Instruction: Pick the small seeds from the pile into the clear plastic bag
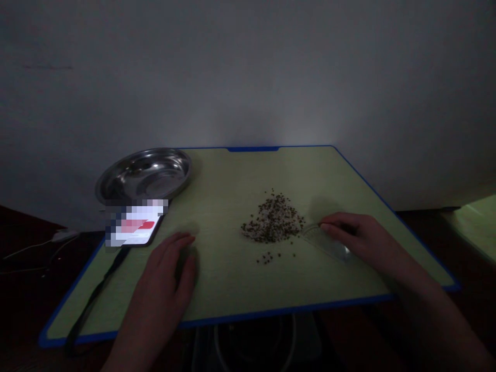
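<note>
A loose pile of mixed dark and pale grains, perhaps beans and rice, point(273, 219) lies on the pale green table point(228, 281), with a few strays in front of it. Right of the pile is a clear plastic dish point(329, 246) with a ridged rim, partly covered by my right hand point(351, 235). That hand's thumb and forefinger are pinched together at the dish's far rim; whether they grip the rim or a small grain cannot be made out. My left hand point(170, 268) rests on the table left of the pile, fingers loosely bent, thumb apart, holding nothing.
A steel basin point(145, 175) stands at the back left. A lit phone point(139, 225) leans in front of it, and its dark strap point(98, 289) runs to the table's front edge. The wall point(248, 77) rises behind the blue-edged table. White cables point(58, 237) lie at the far left.
</note>
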A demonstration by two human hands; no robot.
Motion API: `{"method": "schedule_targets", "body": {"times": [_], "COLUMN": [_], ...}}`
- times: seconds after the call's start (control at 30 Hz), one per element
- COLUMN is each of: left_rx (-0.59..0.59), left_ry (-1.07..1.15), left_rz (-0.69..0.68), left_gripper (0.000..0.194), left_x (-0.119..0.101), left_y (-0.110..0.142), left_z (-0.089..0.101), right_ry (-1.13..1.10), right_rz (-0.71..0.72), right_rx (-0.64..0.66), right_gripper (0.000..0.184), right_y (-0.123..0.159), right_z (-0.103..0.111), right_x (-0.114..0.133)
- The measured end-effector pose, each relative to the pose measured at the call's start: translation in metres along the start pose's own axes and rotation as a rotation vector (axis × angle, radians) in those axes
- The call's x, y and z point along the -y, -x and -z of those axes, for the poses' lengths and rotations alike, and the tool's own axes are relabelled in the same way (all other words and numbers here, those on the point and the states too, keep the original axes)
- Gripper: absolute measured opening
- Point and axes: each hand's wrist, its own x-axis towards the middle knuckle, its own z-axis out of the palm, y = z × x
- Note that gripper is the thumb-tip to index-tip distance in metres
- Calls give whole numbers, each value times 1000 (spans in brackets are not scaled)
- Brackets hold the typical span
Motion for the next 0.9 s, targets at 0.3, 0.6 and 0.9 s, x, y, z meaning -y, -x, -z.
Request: {"method": "schedule_targets", "body": {"times": [0.3,0.6,0.9], "left_rx": [9,-2,-15], "left_ry": [-5,-16,-29], "left_rz": [-3,-21,-29], "left_gripper": [37,35,37], "left_x": [1,1,2], "left_y": [1,0,0], "left_z": [0,1,0], "right_ry": [6,36,23], "right_rz": [54,63,58], "right_rx": [53,95,99], "right_gripper": [27,27,27], "right_y": [0,-1,-7], "right_z": [-13,-3,-12], "right_x": [4,-1,0]}}
